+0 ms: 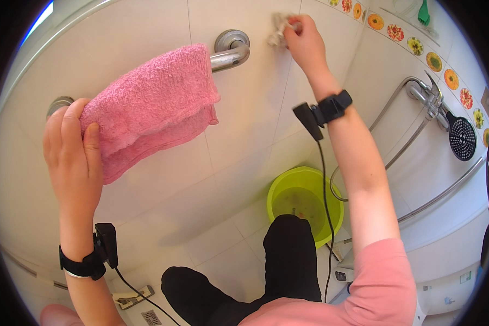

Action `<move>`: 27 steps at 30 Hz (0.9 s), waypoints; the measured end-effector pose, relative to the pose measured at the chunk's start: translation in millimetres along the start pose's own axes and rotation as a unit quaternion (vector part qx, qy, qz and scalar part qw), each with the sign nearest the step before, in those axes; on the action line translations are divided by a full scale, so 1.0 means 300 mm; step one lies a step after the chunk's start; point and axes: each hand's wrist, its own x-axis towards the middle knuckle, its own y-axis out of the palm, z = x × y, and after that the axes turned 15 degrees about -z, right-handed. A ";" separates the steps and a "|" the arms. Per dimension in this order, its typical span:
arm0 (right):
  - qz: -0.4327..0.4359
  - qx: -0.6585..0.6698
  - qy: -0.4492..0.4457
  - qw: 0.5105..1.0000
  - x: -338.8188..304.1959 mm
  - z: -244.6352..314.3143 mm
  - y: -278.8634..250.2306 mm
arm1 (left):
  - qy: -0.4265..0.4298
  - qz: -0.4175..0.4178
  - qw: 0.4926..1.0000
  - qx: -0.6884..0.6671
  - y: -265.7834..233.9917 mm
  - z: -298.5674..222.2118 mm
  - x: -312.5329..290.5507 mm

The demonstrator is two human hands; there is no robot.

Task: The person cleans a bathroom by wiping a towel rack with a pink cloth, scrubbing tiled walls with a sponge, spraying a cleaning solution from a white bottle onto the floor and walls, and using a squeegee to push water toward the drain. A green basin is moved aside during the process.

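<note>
A pink towel (152, 98) hangs folded over a metal grab bar (231, 57) on the tiled wall. My left hand (70, 146) is closed round the bar's left end, with the thumb against the towel's edge; the fingers' far side is hidden. Up and to the right, my right hand (305, 43) grips a crumpled, light grey-beige cloth (280, 31) and holds it at the wall tiles, right of the bar's round mount. Whether the cloth is pressed flat cannot be seen.
A lime-green bucket (274, 187) with murky water stands on the floor beyond my knees. On the right wall are a shower mixer (432, 100), a black shower head (462, 138) and a metal hose (407, 146). Black cables (325, 179) trail from both wrist straps.
</note>
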 end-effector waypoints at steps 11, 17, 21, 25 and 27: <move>0.177 -0.044 0.034 0.983 -0.366 0.030 -0.069 | -0.009 0.024 1.000 -0.004 -0.003 -0.005 0.006; -0.003 -0.084 0.013 0.996 -0.071 -0.009 0.014 | 0.032 0.030 0.998 0.048 0.008 0.043 -0.003; 0.015 0.033 -0.044 0.998 -0.554 0.045 0.019 | 0.042 0.036 0.998 0.029 -0.001 0.060 0.019; 0.146 0.079 0.185 0.969 -1.151 0.120 -0.054 | 0.037 0.037 0.998 0.029 -0.009 0.045 0.040; 0.222 0.010 0.384 0.896 -1.332 0.144 -0.082 | -0.001 0.061 0.998 0.007 -0.004 0.046 0.044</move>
